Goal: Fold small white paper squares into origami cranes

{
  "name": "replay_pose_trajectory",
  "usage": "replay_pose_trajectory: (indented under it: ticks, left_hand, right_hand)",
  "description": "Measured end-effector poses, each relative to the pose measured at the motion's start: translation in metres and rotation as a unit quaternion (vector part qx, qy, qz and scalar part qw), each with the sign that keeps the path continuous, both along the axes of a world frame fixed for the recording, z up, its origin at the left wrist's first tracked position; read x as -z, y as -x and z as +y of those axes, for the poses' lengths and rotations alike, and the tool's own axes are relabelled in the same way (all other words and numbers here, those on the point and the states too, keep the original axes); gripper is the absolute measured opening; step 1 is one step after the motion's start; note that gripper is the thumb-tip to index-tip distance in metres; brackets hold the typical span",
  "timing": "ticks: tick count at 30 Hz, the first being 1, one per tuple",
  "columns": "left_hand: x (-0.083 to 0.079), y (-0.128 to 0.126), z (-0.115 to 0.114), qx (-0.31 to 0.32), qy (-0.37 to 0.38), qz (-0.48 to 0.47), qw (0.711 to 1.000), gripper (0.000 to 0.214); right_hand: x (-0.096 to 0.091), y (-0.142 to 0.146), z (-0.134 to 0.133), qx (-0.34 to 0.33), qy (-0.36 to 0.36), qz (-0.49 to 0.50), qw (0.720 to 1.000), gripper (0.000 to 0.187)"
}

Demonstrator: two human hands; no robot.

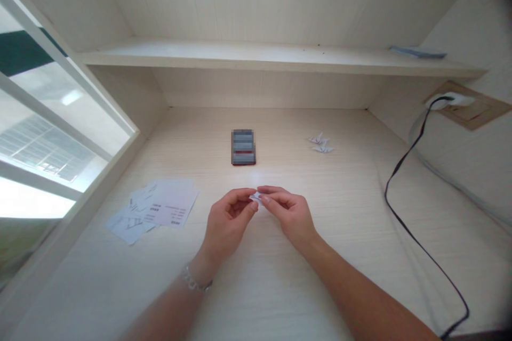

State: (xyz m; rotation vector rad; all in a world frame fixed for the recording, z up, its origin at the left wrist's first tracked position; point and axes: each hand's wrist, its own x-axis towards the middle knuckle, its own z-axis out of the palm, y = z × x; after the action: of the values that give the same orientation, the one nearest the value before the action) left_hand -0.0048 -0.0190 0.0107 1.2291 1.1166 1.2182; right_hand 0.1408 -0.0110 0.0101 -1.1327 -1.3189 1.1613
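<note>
Between my fingertips, over the middle of the desk, is a small piece of folded white paper (256, 197). My left hand (230, 218) pinches its left side with thumb and forefinger. My right hand (290, 216) grips it from the right, thumb on the near side. Most of the paper is hidden by my fingers, so its folded shape is hard to make out. Farther back on the right lie a few small folded paper cranes (321, 145), close together. To the left, several sheets of printed white paper (170, 202) overlap on the desk.
A phone (243, 147) with a blurred screen lies beyond my hands. Along the right side a black cable (404, 224) runs from a wall socket (468, 105) down over the desk. A shelf (256, 58) spans the back, with a thin flat bluish item (418, 53) on it.
</note>
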Motion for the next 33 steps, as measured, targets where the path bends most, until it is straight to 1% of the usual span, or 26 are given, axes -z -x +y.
replay_pose_trajectory:
  ticks: [4, 8, 13, 17, 19, 21, 23, 26, 30, 33]
  left_hand:
    - [0.0, -0.001, 0.0, -0.011, 0.009, 0.025, 1.0, 0.023]
    - [-0.002, -0.001, 0.001, -0.018, 0.014, 0.021, 1.0, 0.02]
    - [-0.003, -0.001, 0.001, -0.024, 0.022, 0.019, 0.999, 0.021]
    - [-0.002, 0.0, 0.003, -0.008, 0.026, -0.016, 0.999, 0.031]
    - [-0.001, 0.001, 0.004, 0.0, 0.028, -0.024, 0.999, 0.037]
    - [0.0, 0.003, 0.004, 0.008, 0.022, -0.021, 1.0, 0.037]
    - [0.001, 0.004, 0.005, 0.008, 0.009, -0.013, 1.0, 0.031]
    - [0.002, 0.005, 0.005, -0.003, -0.003, 0.002, 1.0, 0.021]
    - [0.002, 0.005, 0.005, -0.005, 0.001, 0.001, 1.0, 0.02]
    - [0.003, 0.005, 0.004, 0.005, 0.01, 0.0, 1.0, 0.02]
  right_hand:
    - [0.0, 0.003, -0.004, 0.039, -0.058, -0.067, 0.995, 0.014]
    - [-0.001, 0.004, -0.007, 0.056, -0.107, -0.114, 0.986, 0.014]
    - [-0.002, 0.004, -0.007, 0.06, -0.136, -0.125, 0.981, 0.014]
    - [-0.003, 0.003, -0.008, 0.047, -0.143, -0.101, 0.983, 0.014]
    - [-0.003, 0.003, -0.008, 0.027, -0.126, -0.06, 0.99, 0.015]
    - [-0.002, 0.002, -0.008, 0.0, -0.086, -0.015, 0.996, 0.019]
    - [-0.001, 0.002, -0.006, -0.016, -0.043, 0.029, 0.999, 0.02]
    - [0.003, -0.001, -0.001, -0.02, 0.008, 0.093, 0.995, 0.019]
    - [0.008, -0.005, 0.005, -0.035, 0.063, 0.113, 0.991, 0.016]
    - [0.01, -0.006, 0.007, -0.041, 0.089, 0.117, 0.988, 0.016]
